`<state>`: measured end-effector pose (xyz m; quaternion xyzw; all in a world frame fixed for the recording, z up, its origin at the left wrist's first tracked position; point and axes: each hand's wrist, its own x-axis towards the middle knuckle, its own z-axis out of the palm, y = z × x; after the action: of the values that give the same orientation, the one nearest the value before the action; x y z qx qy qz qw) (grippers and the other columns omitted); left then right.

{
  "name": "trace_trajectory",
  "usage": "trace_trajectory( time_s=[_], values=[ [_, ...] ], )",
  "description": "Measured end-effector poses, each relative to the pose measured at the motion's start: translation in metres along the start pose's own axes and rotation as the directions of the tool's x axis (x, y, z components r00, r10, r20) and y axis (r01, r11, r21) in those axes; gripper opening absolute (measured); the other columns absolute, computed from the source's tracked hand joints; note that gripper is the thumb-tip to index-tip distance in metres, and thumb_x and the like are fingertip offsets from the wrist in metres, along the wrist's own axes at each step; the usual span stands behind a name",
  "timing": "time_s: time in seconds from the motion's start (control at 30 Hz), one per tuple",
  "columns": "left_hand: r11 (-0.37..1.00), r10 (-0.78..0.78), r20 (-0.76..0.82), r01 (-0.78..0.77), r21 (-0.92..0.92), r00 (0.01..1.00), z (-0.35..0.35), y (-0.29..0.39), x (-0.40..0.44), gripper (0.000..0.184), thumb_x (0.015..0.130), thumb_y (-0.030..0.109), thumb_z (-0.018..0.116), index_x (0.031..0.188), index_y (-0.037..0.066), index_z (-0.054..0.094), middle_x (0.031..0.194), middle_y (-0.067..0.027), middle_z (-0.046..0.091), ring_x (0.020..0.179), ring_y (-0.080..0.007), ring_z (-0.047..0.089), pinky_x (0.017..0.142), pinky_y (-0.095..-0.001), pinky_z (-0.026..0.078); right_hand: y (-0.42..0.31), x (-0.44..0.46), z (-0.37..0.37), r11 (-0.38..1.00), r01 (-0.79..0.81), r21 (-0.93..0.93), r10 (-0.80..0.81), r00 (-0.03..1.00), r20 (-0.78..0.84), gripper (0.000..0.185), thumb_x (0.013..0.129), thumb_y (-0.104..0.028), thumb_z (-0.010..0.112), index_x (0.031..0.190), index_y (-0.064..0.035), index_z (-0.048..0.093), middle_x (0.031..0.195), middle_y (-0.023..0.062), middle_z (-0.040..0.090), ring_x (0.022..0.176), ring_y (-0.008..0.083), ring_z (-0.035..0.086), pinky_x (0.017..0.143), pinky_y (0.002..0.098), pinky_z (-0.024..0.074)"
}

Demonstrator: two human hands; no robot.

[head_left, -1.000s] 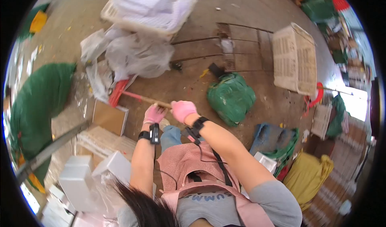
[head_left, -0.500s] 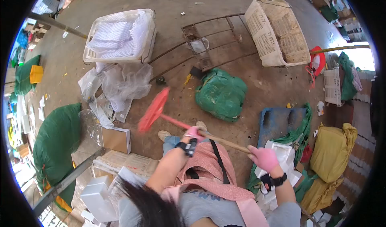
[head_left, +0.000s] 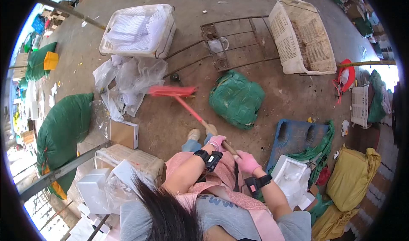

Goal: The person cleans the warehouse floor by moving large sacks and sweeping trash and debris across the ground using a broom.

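Both hands wear pink gloves and grip one long-handled broom (head_left: 190, 110), whose red head (head_left: 172, 91) is smeared by motion over the concrete floor. My left hand (head_left: 217, 143) is wrapped round the wooden part of the handle. Close behind it, my right hand (head_left: 247, 162) is closed near the handle's upper end. Just beyond the broom head lies a small dark round object (head_left: 174, 76). A green wrapped bundle (head_left: 237, 99) rests on the floor to the head's right. Crumpled clear plastic and white foam netting (head_left: 138, 76) are heaped on its left.
A white crate (head_left: 138, 32) of foam netting stands far left, another white crate (head_left: 313, 45) far right, with a rusty metal frame (head_left: 238, 45) between. A blue pallet (head_left: 289, 134) and yellow sacks (head_left: 351, 177) lie right; a cardboard box (head_left: 122, 134) and green sack (head_left: 64, 126) left.
The broom head has swung forward and right, turning crosswise. My right hand has moved left along with the handle, closer to my left hand. The whole view has shifted slightly.
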<state>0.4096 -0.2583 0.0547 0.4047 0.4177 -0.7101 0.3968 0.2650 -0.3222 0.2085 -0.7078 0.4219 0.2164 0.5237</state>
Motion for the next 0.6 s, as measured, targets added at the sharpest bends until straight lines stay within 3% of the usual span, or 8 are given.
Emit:
trace_trajectory(
  time_s=[0.2, 0.27, 0.3, 0.37, 0.43, 0.5, 0.53, 0.6],
  values=[
    [0.990, 0.119, 0.002, -0.119, 0.072, 0.993, -0.028, 0.008, -0.042, 0.013, 0.076, 0.017, 0.054, 0.082, 0.006, 0.051, 0.083, -0.0112, 0.053, 0.085, -0.0269, 0.054, 0.073, -0.0420, 0.046, -0.003, -0.076, -0.006, 0.954, -0.122, -0.275, 0.122, 0.992, -0.017, 0.038, 0.081, -0.033, 0.043, 0.113, -0.0127, 0.044, 0.079, 0.0195, 0.057, 0.076, 0.0363, 0.055, 0.067, 0.0430, 0.0437],
    [0.348, 0.439, 0.638, -0.774, 0.528, 0.633, -0.060, -0.013, 0.023, 0.020, 0.072, 0.020, 0.059, 0.083, 0.005, 0.052, 0.080, -0.0107, 0.056, 0.080, -0.0264, 0.056, 0.073, -0.0359, 0.046, -0.016, -0.100, -0.023, 0.890, -0.169, -0.424, 0.162, 0.985, -0.054, 0.039, 0.081, -0.034, 0.044, 0.113, -0.0132, 0.043, 0.072, 0.0184, 0.058, 0.070, 0.0356, 0.056, 0.062, 0.0436, 0.0440],
    [0.377, 0.366, 0.692, -0.779, 0.501, 0.622, -0.046, -0.017, 0.017, 0.020, 0.073, 0.019, 0.060, 0.085, 0.005, 0.052, 0.081, -0.0099, 0.056, 0.081, -0.0252, 0.055, 0.074, -0.0350, 0.046, -0.021, -0.110, -0.033, 0.851, -0.187, -0.490, 0.169, 0.982, -0.081, 0.039, 0.081, -0.034, 0.044, 0.114, -0.0133, 0.043, 0.069, 0.0175, 0.058, 0.067, 0.0351, 0.057, 0.060, 0.0440, 0.0439],
    [0.976, 0.052, 0.525, -0.154, 0.151, 0.850, -0.009, -0.033, 0.009, 0.021, 0.073, 0.016, 0.060, 0.087, 0.004, 0.052, 0.084, -0.0082, 0.056, 0.083, -0.0228, 0.054, 0.077, -0.0331, 0.045, -0.027, -0.123, -0.046, 0.785, -0.210, -0.583, 0.171, 0.978, -0.123, 0.039, 0.080, -0.034, 0.045, 0.113, -0.0129, 0.043, 0.063, 0.0156, 0.057, 0.060, 0.0335, 0.057, 0.054, 0.0439, 0.0436],
    [0.995, -0.097, 0.480, 0.096, 0.027, 0.872, 0.008, -0.048, 0.023, 0.021, 0.073, 0.014, 0.060, 0.090, 0.003, 0.051, 0.086, -0.0064, 0.055, 0.085, -0.0204, 0.054, 0.079, -0.0312, 0.044, -0.040, -0.123, -0.057, 0.719, -0.202, -0.665, 0.141, 0.979, -0.145, 0.038, 0.080, -0.033, 0.046, 0.112, -0.0124, 0.044, 0.057, 0.0132, 0.056, 0.055, 0.0298, 0.057, 0.045, 0.0408, 0.0430],
    [0.714, 0.104, 0.544, -0.443, 0.542, 0.833, 0.001, -0.049, 0.038, 0.019, 0.073, 0.011, 0.058, 0.091, 0.004, 0.053, 0.088, -0.0076, 0.057, 0.084, -0.0198, 0.054, 0.078, -0.0304, 0.044, -0.048, -0.105, -0.050, 0.658, -0.113, -0.745, -0.050, 0.980, -0.194, 0.030, 0.079, -0.027, 0.047, 0.105, -0.0123, 0.049, 0.056, 0.0123, 0.054, 0.052, 0.0279, 0.056, 0.042, 0.0386, 0.0428],
    [-0.093, 0.125, 0.752, -0.747, 0.658, 0.647, -0.015, -0.044, 0.051, 0.016, 0.076, 0.010, 0.054, 0.092, 0.006, 0.053, 0.093, -0.0097, 0.056, 0.088, -0.0198, 0.052, 0.080, -0.0308, 0.043, -0.052, -0.080, -0.037, 0.658, -0.058, -0.750, -0.091, 0.984, -0.155, 0.028, 0.078, -0.024, 0.047, 0.103, -0.0113, 0.050, 0.056, 0.0111, 0.055, 0.051, 0.0270, 0.057, 0.042, 0.0379, 0.0432],
    [-0.023, 0.278, 0.698, -0.722, 0.692, 0.660, -0.037, -0.029, 0.036, 0.016, 0.074, 0.011, 0.056, 0.089, 0.005, 0.057, 0.088, -0.0090, 0.060, 0.080, -0.0195, 0.056, 0.075, -0.0273, 0.045, -0.058, -0.029, -0.015, 0.652, 0.054, -0.756, -0.172, 0.982, -0.078, 0.025, 0.077, -0.019, 0.047, 0.098, -0.0093, 0.053, 0.056, 0.0089, 0.055, 0.051, 0.0251, 0.057, 0.042, 0.0364, 0.0439]
  ],
)
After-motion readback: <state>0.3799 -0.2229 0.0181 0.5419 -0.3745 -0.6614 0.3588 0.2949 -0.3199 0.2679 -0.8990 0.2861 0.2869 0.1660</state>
